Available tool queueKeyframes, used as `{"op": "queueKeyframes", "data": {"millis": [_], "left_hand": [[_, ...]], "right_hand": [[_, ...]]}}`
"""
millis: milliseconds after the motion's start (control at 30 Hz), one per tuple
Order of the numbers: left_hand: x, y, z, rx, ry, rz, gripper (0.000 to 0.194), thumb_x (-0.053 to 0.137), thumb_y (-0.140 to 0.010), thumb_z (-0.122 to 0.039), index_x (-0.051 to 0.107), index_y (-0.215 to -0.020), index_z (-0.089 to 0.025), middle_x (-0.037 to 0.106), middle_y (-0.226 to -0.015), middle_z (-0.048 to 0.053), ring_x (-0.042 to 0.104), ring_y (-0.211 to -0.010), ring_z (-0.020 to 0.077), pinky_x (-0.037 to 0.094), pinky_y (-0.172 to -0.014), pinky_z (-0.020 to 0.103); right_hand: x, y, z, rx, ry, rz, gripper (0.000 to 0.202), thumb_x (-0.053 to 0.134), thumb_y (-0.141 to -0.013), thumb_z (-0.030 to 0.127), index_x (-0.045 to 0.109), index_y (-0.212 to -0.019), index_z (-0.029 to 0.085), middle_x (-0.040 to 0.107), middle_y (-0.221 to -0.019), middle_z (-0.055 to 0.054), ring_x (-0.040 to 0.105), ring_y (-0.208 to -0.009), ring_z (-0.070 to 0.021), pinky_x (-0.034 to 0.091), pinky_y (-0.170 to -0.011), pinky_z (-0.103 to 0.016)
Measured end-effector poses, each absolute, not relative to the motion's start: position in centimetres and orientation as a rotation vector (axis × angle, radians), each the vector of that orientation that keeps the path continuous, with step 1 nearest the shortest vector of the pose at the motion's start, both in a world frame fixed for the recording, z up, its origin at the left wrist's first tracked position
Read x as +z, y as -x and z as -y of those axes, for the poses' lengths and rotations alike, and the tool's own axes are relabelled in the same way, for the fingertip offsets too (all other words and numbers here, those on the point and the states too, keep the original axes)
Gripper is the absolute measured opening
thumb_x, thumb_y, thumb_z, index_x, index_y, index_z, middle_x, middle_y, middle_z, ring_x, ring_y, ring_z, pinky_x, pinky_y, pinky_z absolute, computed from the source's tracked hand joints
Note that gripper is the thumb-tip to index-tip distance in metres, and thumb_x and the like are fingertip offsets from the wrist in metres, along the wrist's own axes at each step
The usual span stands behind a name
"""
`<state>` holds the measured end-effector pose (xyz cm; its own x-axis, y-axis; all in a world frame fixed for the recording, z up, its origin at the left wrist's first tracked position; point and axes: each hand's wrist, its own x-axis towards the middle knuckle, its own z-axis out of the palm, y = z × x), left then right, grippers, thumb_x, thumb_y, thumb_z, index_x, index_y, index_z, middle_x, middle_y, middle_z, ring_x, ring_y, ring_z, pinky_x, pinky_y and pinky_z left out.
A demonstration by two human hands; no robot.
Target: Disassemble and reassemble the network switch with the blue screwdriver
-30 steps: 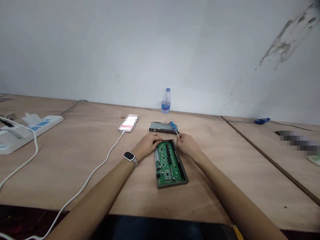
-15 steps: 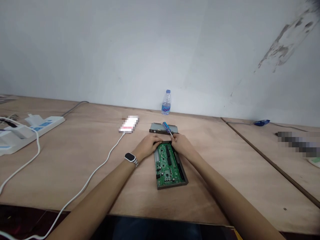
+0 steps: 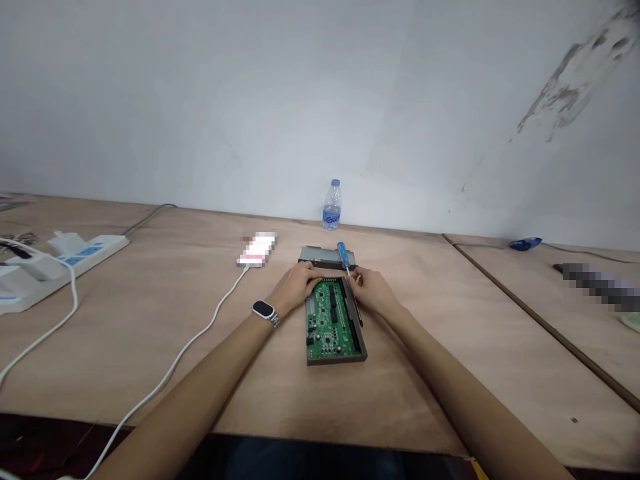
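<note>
Left hand (image 3: 299, 283) is resting at the far-left corner of the open brown tray (image 3: 337, 361), fingers curled with little gap; can't tell how firmly they're gripping. Right hand (image 3: 371, 290) is pinching the blue-handled screwdriver (image 3: 343, 255) by its shaft, fingers nearly together, tip pointing back toward the wearer along the tray's right wall. Green circuit board (image 3: 327, 327) is sitting in the tray, between the forearms. Risk: a loose pinch could be letting the tip swing, scratching the board; a light left hold could be letting the tray skid. Wooden bench (image 3: 200, 373) is running up to a pale, stained wall (image 3: 300, 100); plastic bottle (image 3: 332, 207) is standing near it.
</note>
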<state>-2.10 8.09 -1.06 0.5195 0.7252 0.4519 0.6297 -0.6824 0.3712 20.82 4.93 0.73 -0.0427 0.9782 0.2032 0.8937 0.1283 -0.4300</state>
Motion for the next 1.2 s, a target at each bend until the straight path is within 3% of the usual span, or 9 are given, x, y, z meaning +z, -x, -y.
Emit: {"op": "queueKeyframes", "data": {"millis": [167,333,567,733,967,1200], "left_hand": [[-0.2,1.8,-8.3,0.795,-2.663,-1.216,0.029,0.052,-0.098,-0.023,0.077,-0.112,-0.026,0.067,-0.093,0.008,0.063,-0.090,0.0227,0.050,-0.083,0.034],[-1.2,1.8,-8.0,0.910,-2.634,-1.240,0.029,0.048,-0.101,-0.027,0.074,-0.113,-0.021,0.066,-0.100,0.009,0.062,-0.095,0.0226,0.050,-0.085,0.035],[-1.7,2.6,-8.5,0.985,-2.574,-1.219,0.027,0.050,-0.100,-0.025,0.076,-0.100,-0.020,0.065,-0.096,0.009,0.061,-0.090,0.0219,0.050,-0.084,0.035],[-1.3,3.0,-8.5,1.009,-2.538,-1.266,0.023,0.054,-0.098,-0.023,0.076,-0.101,-0.020,0.066,-0.100,0.010,0.061,-0.095,0.0238,0.050,-0.088,0.038],[-0.5,3.2,-7.5,0.970,-2.648,-1.173,0.028,0.050,-0.100,-0.029,0.075,-0.111,-0.023,0.063,-0.104,0.009,0.058,-0.101,0.0234,0.049,-0.092,0.038],[0.4,2.8,-6.7,0.954,-2.614,-1.219,0.051,0.037,-0.104,-0.048,0.077,-0.094,-0.018,0.063,-0.096,0.009,0.057,-0.098,0.0244,0.047,-0.094,0.040]], "right_hand": [[0.5,-20.9,-4.9,0.256,1.792,1.948,0.026,0.053,-0.094,0.041,0.065,-0.085,0.020,0.071,-0.076,-0.006,0.061,-0.065,-0.0175,0.031,-0.057,-0.025],[0.3,-21.1,-4.6,0.329,1.782,1.877,0.032,0.051,-0.095,0.049,0.065,-0.088,0.020,0.069,-0.076,-0.005,0.060,-0.067,-0.0174,0.032,-0.057,-0.025],[1.5,-20.0,-2.8,0.139,1.794,1.895,0.026,0.050,-0.097,0.041,0.062,-0.087,0.021,0.066,-0.078,-0.002,0.057,-0.068,-0.0165,0.032,-0.060,-0.026],[2.1,-17.2,-0.6,-0.008,1.576,2.303,0.032,0.060,-0.092,0.045,0.063,-0.073,0.020,0.063,-0.101,-0.010,0.058,-0.100,-0.0241,0.043,-0.076,-0.030],[1.7,-15.1,0.2,-0.173,1.697,2.395,0.034,0.051,-0.095,0.037,0.074,-0.086,0.014,0.059,-0.126,-0.023,0.052,-0.121,-0.0367,0.049,-0.087,-0.042],[1.6,-14.2,0.2,-0.175,1.726,2.391,0.032,0.049,-0.095,0.031,0.076,-0.094,0.013,0.067,-0.108,-0.021,0.054,-0.115,-0.0350,0.048,-0.091,-0.042]]}}
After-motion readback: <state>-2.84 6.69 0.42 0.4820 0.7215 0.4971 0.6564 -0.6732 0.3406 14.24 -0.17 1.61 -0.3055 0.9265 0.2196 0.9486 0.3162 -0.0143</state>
